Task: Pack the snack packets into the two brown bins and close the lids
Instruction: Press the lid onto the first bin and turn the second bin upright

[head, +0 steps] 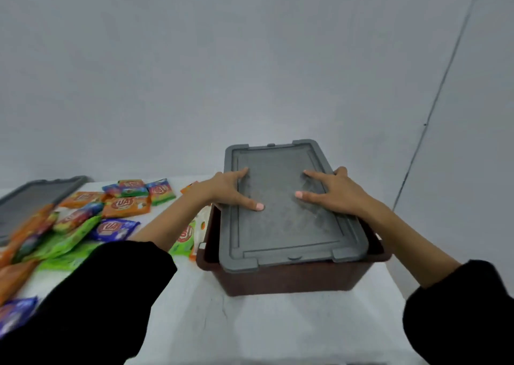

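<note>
Gripping grey lid (286,225) | left hand (225,189), right hand (336,195) flanking | atop brown bin (292,278)

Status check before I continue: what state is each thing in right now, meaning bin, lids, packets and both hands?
brown bin: covered by a lid, contents hidden.
grey lid: lying on the bin; latched or not, cannot tell.
second grey lid: lying at far left, untouched.
snack packets: loose, outside the bin.
left hand: grips the lid's left edge.
right hand: grips the lid's right edge.

a white table (194,309) stands against a grey wall (194,72).
</note>
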